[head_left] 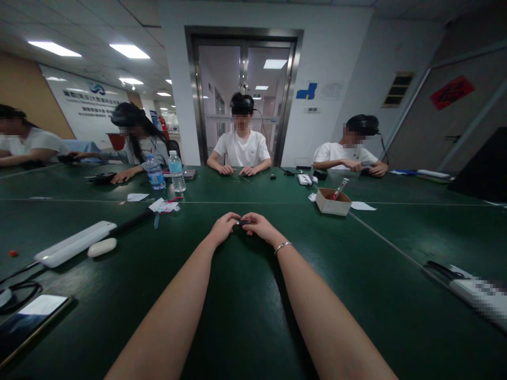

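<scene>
Both my hands meet over the middle of the green table, fingertips nearly touching. Between them is a small dark stick with a silvery end [243, 222], which looks like a USB flash drive. My right hand [259, 227], with a metal bangle at its wrist, is closed in a pinch round the dark part. The fingers of my left hand [224, 228] are pinched at the silvery end on the left. My fingers hide part of the stick, and its details are too small to make out.
At left are a white power strip [79, 243], a white computer mouse [102, 247] and a phone [31, 322]. Water bottles [176, 171] stand farther back. A small open box [332, 203] sits at right. Several people in headsets sit around the green table [245, 306].
</scene>
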`<state>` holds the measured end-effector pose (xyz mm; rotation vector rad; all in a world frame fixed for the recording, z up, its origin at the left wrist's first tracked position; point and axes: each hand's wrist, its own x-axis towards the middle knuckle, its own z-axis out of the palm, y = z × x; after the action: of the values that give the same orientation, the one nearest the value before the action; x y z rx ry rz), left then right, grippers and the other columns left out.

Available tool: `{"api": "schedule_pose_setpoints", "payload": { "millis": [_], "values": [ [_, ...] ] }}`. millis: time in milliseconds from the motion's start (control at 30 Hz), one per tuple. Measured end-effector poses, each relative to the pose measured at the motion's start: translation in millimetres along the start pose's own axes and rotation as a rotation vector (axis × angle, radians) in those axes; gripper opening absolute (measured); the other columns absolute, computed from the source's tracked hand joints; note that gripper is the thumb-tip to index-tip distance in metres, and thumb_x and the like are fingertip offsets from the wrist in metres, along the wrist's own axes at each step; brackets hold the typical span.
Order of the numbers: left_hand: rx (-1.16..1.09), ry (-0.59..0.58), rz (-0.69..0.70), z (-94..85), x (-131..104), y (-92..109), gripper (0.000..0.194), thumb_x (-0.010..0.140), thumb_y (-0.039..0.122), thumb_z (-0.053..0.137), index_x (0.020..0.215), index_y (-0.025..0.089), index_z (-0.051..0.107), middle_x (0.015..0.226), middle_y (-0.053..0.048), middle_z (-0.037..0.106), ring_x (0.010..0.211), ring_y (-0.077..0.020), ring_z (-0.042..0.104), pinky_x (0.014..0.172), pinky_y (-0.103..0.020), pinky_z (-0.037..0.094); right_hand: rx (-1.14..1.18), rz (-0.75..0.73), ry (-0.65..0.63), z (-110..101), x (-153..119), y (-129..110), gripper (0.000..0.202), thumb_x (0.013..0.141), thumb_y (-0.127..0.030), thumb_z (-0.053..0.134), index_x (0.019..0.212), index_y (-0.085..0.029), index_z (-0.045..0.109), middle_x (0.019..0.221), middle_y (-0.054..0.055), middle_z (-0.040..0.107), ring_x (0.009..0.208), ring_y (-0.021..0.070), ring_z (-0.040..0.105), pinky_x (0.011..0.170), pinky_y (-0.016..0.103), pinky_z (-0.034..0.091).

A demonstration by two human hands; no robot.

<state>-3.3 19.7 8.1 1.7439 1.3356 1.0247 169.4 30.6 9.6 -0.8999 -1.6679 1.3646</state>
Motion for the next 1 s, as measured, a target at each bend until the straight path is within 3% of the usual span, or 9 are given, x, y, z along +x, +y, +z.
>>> {"api": "schedule_pose_setpoints", "payload": {
  "millis": [67,267,500,667,800,900,1000],
  "values": [
    [0.013,-0.006,0.004,0.1,0.4,-1.4,0.03,0.077,0.032,0.043,0.098,0.02,0.06,0.077,0.0,0.058,0.059,-0.0117,0.048,0.057,-0.023,0.039,0.003,0.001,-0.001,-0.2,0.2,0.1,0.024,0.069,0.0,0.06,0.088,-0.014,0.056,0.067,-0.004,0.058,0.046,0.0049,0.051,0.046,0.016,0.042],
    [0.033,-0.019,-0.004,-0.5,-0.4,-2.4,0.041,0.083,0.048,0.037,0.095,0.018,0.062,0.069,0.0,0.054,0.06,-0.0129,0.048,0.055,-0.023,0.038,-0.003,-0.001,0.001,-0.7,0.5,0.3,0.022,0.07,-0.001,0.061,0.088,-0.014,0.057,0.07,-0.003,0.059,0.046,0.0045,0.052,0.045,0.015,0.042],
    [-0.016,-0.01,0.002,-1.4,0.1,-2.2,0.027,0.076,0.029,0.046,0.097,0.02,0.061,0.076,0.0,0.057,0.059,-0.0112,0.049,0.056,-0.023,0.039,0.01,-0.001,-0.007,-0.9,1.1,1.5,0.023,0.07,0.0,0.06,0.088,-0.013,0.056,0.069,-0.004,0.058,0.046,0.0041,0.052,0.046,0.015,0.043],
    [-0.063,0.036,0.036,1.6,0.5,-5.2,0.027,0.076,0.031,0.051,0.097,0.018,0.061,0.074,0.0,0.058,0.059,-0.0112,0.051,0.058,-0.024,0.042,-0.032,0.031,0.042,3.5,1.1,0.2,0.028,0.07,0.0,0.06,0.092,-0.015,0.052,0.067,-0.004,0.058,0.045,0.0058,0.053,0.044,0.016,0.044],
    [-0.071,0.125,0.092,3.2,-3.3,-3.6,0.025,0.073,0.035,0.059,0.089,0.016,0.06,0.075,-0.002,0.06,0.064,-0.0121,0.055,0.062,-0.024,0.044,-0.296,0.041,0.115,10.4,-1.0,-6.3,0.021,0.069,-0.003,0.062,0.085,-0.015,0.055,0.064,-0.004,0.057,0.045,0.0081,0.053,0.045,0.019,0.043],
    [-0.04,0.13,0.149,4.1,-9.6,4.4,0.022,0.072,0.035,0.062,0.082,0.016,0.06,0.075,-0.002,0.061,0.068,-0.0132,0.056,0.064,-0.025,0.044,-0.608,-0.095,0.209,14.5,-4.8,-13.8,0.014,0.067,-0.009,0.067,0.078,-0.015,0.061,0.061,-0.003,0.057,0.054,0.0111,0.055,0.051,0.021,0.043],
    [0.029,0.12,0.178,7.3,-15.7,15.6,0.02,0.073,0.036,0.061,0.08,0.017,0.059,0.074,-0.001,0.061,0.069,-0.0138,0.056,0.063,-0.025,0.044,-0.664,-0.146,0.245,18.2,-8.9,-18.8,0.01,0.067,-0.008,0.066,0.074,-0.015,0.063,0.064,0.0,0.059,0.06,0.0128,0.057,0.056,0.022,0.043]
  ]
}}
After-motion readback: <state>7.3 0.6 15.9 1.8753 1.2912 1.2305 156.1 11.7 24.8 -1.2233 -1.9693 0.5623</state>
